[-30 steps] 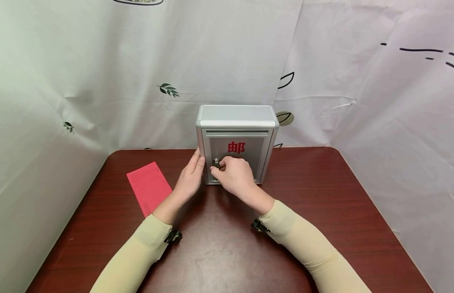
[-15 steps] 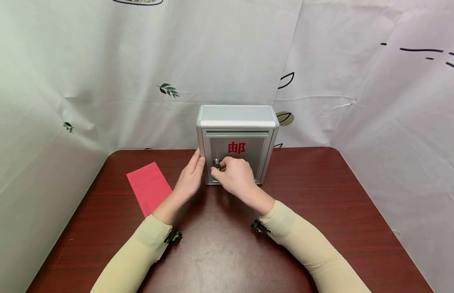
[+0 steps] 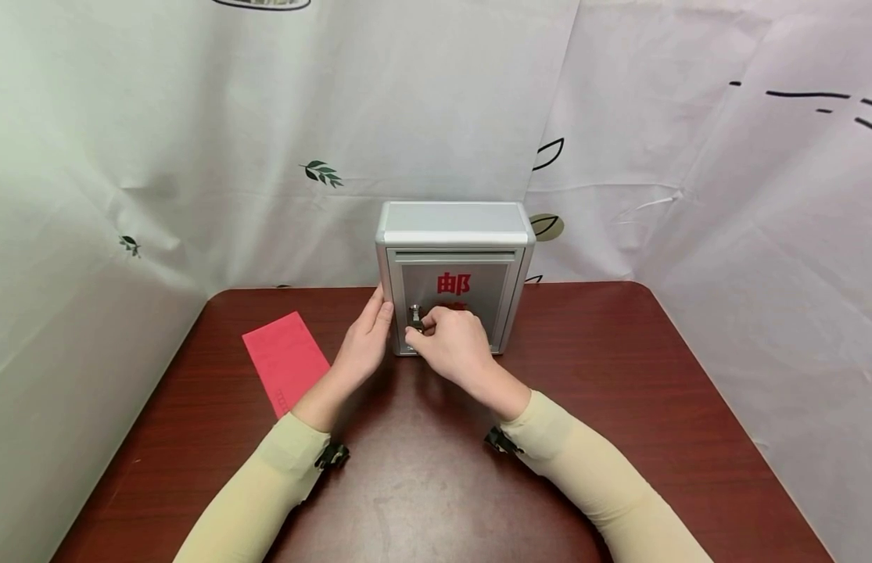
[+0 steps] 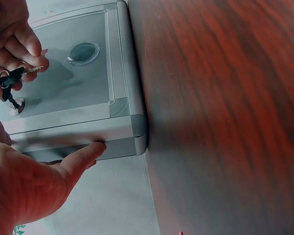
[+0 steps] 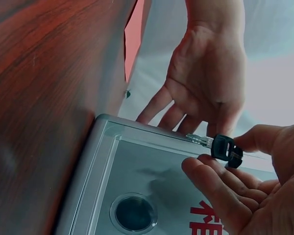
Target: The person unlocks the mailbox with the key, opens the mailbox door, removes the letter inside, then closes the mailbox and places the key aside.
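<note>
A silver mailbox (image 3: 455, 223) with red characters on its front stands upright on the table. Along its left side lies my left hand (image 3: 361, 344), fingers straight and touching the side wall. My right hand (image 3: 453, 344) is in front of the door and pinches a black-headed key (image 5: 220, 147) between thumb and fingers. In the left wrist view, this key and another black-headed one share a small ring, and the second reaches to the lock (image 4: 19, 105) on the door. How deep that key sits is too small to tell.
A red envelope (image 3: 284, 356) lies flat on the brown table (image 3: 619, 375), left of the mailbox and partly behind my left forearm. White patterned cloth (image 3: 436, 94) hangs behind the mailbox and along both sides. A round window (image 5: 134, 213) is set in the door.
My right hand has shifted slightly down and back from the door, so more of the lock and red lettering shows. The left hand and the mailbox stay in place.
</note>
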`<state>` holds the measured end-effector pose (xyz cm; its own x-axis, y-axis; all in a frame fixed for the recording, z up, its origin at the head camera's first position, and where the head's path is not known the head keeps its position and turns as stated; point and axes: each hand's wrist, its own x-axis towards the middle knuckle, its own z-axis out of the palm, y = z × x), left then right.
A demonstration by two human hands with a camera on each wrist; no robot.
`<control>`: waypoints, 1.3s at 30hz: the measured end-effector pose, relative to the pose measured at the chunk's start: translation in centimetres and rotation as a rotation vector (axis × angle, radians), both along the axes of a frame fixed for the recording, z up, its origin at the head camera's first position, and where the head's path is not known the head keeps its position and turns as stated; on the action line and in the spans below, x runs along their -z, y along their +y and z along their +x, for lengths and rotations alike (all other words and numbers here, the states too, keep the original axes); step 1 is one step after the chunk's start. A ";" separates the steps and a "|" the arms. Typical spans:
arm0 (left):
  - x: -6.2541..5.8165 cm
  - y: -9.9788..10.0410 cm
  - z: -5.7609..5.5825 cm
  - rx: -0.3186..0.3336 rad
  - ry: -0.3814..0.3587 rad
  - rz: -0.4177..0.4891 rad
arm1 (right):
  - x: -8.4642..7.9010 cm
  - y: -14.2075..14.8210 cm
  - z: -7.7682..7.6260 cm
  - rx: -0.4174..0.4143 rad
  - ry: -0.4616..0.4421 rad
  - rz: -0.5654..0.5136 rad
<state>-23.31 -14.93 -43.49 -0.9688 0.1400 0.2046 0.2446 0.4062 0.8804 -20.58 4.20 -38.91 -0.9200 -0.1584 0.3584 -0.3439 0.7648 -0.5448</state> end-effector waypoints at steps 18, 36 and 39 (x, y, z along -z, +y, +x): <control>0.2 -0.3 -0.1 0.000 0.002 -0.024 | -0.3 0.8 1.4 -0.045 -0.066 -0.102; 0.2 -0.2 -0.1 0.015 -0.007 0.001 | 0.0 3.0 1.7 -0.184 -0.315 -0.243; 0.2 -0.2 -0.1 0.015 -0.008 0.001 | 0.3 3.4 1.7 -0.214 -0.383 -0.229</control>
